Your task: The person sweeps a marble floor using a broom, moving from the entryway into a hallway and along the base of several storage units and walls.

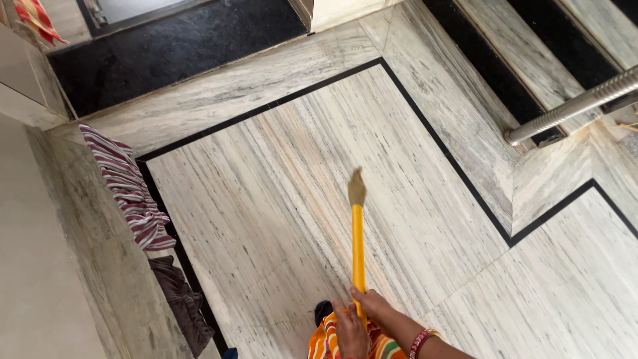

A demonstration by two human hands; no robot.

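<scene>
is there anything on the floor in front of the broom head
Nothing visible does. The yellow-handled broom, gripped by both the left hand and right hand, points over bare streaked marble floor. The striped cloth lies off to the left by the ledge.

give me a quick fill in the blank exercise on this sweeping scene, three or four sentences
1. Both hands, the left hand and the right hand, grip a broom handle coloured ____.
2. The marble floor is inlaid with a thin border line coloured ____.
3. The cloth lying on the ledge at left has a pattern of ____.
4. The railing at upper right is made of ____.

Missing words: yellow; black; stripes; metal
</scene>
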